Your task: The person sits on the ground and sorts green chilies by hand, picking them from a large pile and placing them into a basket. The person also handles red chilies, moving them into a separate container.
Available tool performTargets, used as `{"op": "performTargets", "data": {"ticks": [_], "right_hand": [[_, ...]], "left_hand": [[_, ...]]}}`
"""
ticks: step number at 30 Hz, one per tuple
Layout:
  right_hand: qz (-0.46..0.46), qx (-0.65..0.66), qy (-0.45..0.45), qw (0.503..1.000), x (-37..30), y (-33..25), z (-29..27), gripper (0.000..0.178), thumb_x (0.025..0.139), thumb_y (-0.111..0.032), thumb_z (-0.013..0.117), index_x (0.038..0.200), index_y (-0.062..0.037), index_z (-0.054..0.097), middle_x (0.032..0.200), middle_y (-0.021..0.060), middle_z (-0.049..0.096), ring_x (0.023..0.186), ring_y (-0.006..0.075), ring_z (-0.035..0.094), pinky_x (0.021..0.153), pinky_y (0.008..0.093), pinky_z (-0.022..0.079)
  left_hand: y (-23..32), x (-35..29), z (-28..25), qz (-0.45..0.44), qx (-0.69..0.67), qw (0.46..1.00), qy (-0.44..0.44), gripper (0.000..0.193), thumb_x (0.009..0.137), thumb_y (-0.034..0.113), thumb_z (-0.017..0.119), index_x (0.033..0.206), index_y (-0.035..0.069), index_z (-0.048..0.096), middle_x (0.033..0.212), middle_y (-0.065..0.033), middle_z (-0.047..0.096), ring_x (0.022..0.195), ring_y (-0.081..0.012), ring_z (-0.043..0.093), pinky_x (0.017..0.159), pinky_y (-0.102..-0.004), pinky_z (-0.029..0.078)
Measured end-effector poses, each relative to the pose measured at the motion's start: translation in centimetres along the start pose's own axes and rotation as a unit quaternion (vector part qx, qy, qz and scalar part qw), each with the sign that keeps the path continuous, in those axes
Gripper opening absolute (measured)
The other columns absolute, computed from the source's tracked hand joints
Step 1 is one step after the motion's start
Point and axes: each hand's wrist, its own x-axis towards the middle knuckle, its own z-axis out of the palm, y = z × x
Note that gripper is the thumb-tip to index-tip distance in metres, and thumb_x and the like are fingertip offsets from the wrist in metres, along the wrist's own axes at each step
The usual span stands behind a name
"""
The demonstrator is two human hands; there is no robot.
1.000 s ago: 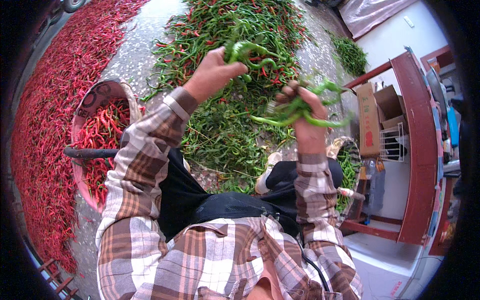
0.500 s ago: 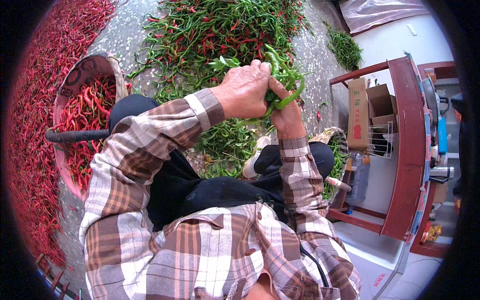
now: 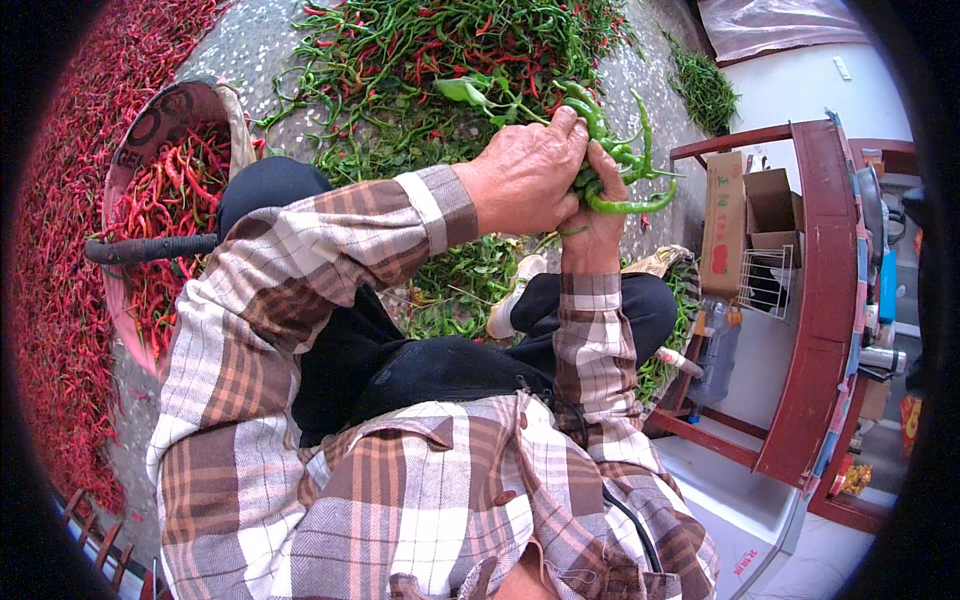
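Note:
My left hand (image 3: 525, 172) and my right hand (image 3: 598, 225) are pressed together in front of me. In my right hand is a bunch of green chili peppers (image 3: 640, 205), whose curved tips stick out past the thumb. The fingers of my left hand are closed against the same bunch. A leafy stem (image 3: 465, 92) juts out to the left behind the left fingers. Exactly what the left fingertips pinch is hidden. Below the hands lies a patch of green leaves and stems (image 3: 450, 280) between my legs.
A large heap of green and red chilies (image 3: 420, 50) lies ahead. On the left stand a handled basket of red chilies (image 3: 175, 215) and a wide spread of red chilies (image 3: 60, 250). Another basket (image 3: 690, 300) holds green chilies by my right knee. Further right is a red-brown table (image 3: 810, 300) with cardboard boxes (image 3: 722, 225).
Both hands have shifted a little to the right with the chili bunch. The peppers and the leafy stem stick out further from the fingers.

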Motion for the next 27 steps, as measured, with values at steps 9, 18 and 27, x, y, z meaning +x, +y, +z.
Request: {"op": "performTargets", "data": {"ticks": [9, 18, 27], "right_hand": [[-0.048, 0.013, -0.004, 0.999, -0.2, -2.9, -2.8, 0.029, 0.086, -0.022, 0.060, 0.103, 0.0013, 0.060, 0.092, 0.0153, 0.066, 0.085, 0.0271, 0.065, 0.073, 0.0392, 0.056], [-0.048, -0.033, -0.001, 0.998, -1.7, -3.0, -2.6, 0.029, 0.086, -0.018, 0.059, 0.105, 0.0034, 0.060, 0.094, 0.0142, 0.066, 0.083, 0.0252, 0.065, 0.077, 0.0368, 0.055], [-0.123, -0.022, -0.004, 0.992, -1.9, -6.9, -5.3, 0.029, 0.085, -0.027, 0.061, 0.101, -0.0027, 0.059, 0.093, 0.0138, 0.063, 0.087, 0.0262, 0.059, 0.071, 0.0395, 0.052]], "left_hand": [[-3.4, 2.2, -5.3, -0.065, -0.430, 0.892, 0.123, 0.028, 0.092, 0.022, 0.054, 0.106, 0.000, 0.062, 0.085, -0.0029, 0.068, 0.054, -0.0040, 0.056, 0.047, -0.0193, 0.045], [-3.2, 0.9, -2.1, 0.049, -0.161, 0.986, -0.015, 0.045, 0.082, 0.025, 0.068, 0.116, -0.001, 0.054, 0.084, -0.0143, 0.062, 0.078, -0.0223, 0.061, 0.072, -0.0341, 0.048], [-5.0, 0.3, -3.8, 0.080, -0.003, 0.996, -0.029, 0.036, 0.095, 0.033, 0.046, 0.080, 0.001, 0.054, 0.068, -0.0221, 0.053, 0.071, -0.0407, 0.055, 0.061, -0.0480, 0.042]]}}
